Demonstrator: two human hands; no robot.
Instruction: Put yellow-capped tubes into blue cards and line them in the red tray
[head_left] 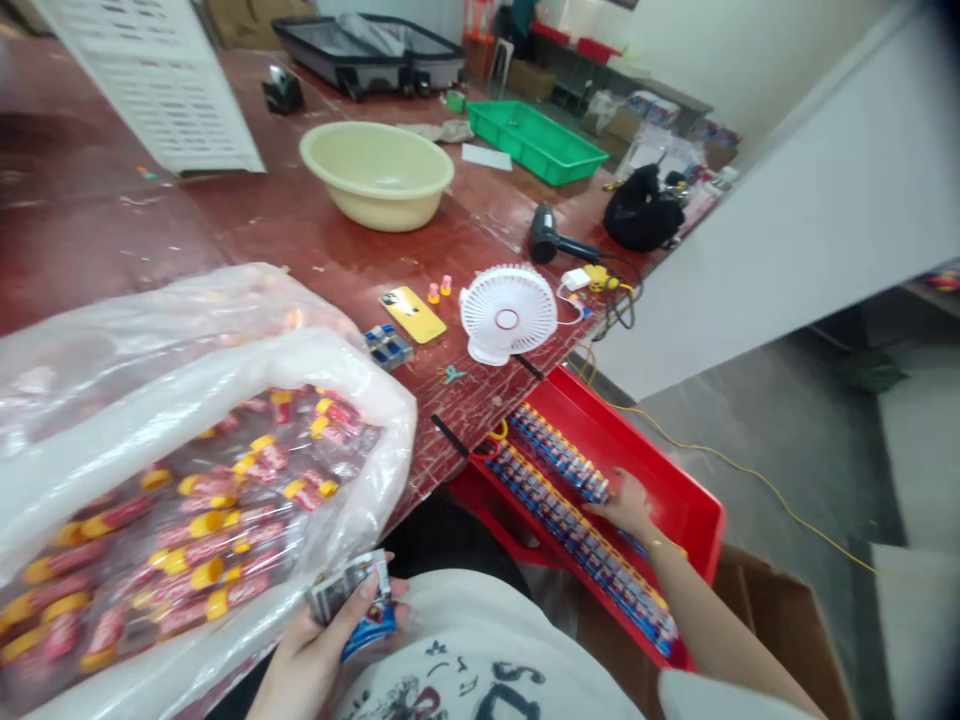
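My left hand (330, 635), closed, holds a few flat blue and silver printed packets (367, 610) low in front of my shirt. My right hand (628, 508) reaches into the red tray (667, 500). Its thumb and fingers are around the near end of a short row of small blue packs with yellow tops (559, 452); blur hides the exact grip. Beside that row runs a longer row of the same packs (570, 540). To my left, an open clear plastic bag (360, 370) holds many pink pieces with yellow caps (202, 550).
On the red table lie a white fan (508, 318), a yellow phone (412, 314), a small blue-grey block (388, 346), two pink pieces (440, 289) and a hair dryer (559, 238). Behind are a cream basin (379, 180), a green tray (536, 140) and an open suitcase (367, 60).
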